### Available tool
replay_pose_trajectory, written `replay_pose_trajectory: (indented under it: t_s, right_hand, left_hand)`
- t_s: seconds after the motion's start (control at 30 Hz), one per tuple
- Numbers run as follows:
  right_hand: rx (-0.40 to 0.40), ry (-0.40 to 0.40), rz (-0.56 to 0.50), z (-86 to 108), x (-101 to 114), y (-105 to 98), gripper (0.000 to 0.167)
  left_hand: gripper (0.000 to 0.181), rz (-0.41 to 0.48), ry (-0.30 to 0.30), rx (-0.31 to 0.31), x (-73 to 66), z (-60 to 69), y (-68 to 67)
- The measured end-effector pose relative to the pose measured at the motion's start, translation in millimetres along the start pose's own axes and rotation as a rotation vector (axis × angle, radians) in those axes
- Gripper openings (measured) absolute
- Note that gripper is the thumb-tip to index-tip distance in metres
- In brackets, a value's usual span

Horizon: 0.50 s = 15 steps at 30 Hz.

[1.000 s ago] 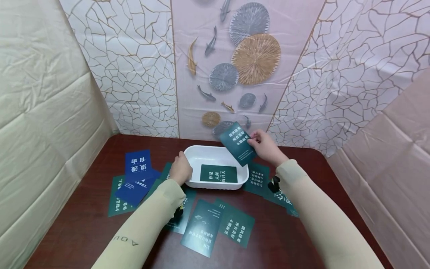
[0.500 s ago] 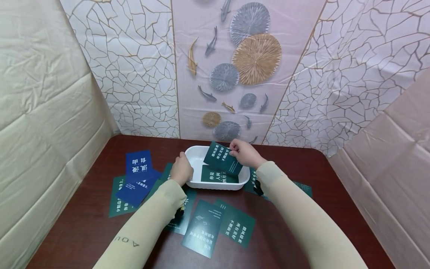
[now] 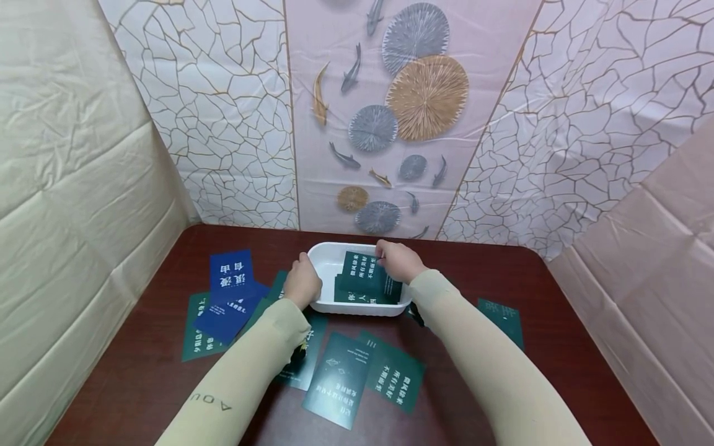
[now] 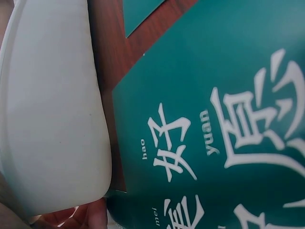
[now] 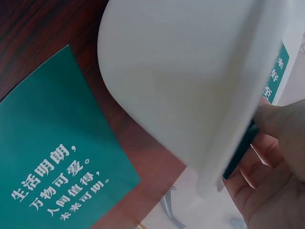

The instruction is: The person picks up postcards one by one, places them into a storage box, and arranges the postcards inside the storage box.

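A shallow white plastic tray (image 3: 325, 267) stands near the back middle of the table. At its left end, my left hand (image 3: 302, 282) grips the rim; in the left wrist view its fingers (image 4: 93, 215) show past the tray's wall (image 4: 52, 109). My right hand (image 3: 400, 262) is over the tray's right side, pinching a green card (image 3: 359, 272) with white writing, which is inside the tray. In the right wrist view, that card's dark edge (image 5: 239, 150) lies between thumb and fingers. Beneath it, another green card (image 3: 346, 298) lies partly covered in the tray.
Two blue cards (image 3: 230, 272) overlap a green card (image 3: 194, 347) at the left. Several green cards lie in front of the tray, among them a tilted one (image 3: 398, 378). Another (image 3: 506, 319) lies to the right, partly behind the right sleeve. A patterned cloth (image 3: 368, 179) hangs behind the table.
The right hand has moved left and down, bringing the green card from above the tray's right end into the tray over the other card. The left hand stays on the rim.
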State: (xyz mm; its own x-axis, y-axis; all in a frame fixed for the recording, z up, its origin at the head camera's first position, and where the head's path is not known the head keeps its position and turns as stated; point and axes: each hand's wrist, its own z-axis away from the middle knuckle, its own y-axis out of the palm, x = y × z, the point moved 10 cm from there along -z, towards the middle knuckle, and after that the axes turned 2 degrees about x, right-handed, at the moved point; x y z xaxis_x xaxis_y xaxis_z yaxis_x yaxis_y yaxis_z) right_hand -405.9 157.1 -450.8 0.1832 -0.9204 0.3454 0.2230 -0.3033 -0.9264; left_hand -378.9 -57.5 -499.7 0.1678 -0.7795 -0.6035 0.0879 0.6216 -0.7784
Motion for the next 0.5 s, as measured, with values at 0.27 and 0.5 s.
replay_pose_trajectory:
  t_s: [0.27,0.5]
  right_hand:
    - [0.033,-0.010,0.048,-5.4,8.4,13.4,0.011]
    - [0.068,-0.072,0.105,-4.9,23.3,21.2,0.010]
  left_hand:
    - [0.065,-0.003,0.012,-0.013,-0.8,1.7,-2.8]
    - [0.071,0.017,-0.001,-0.001,-0.7,2.1,-1.5]
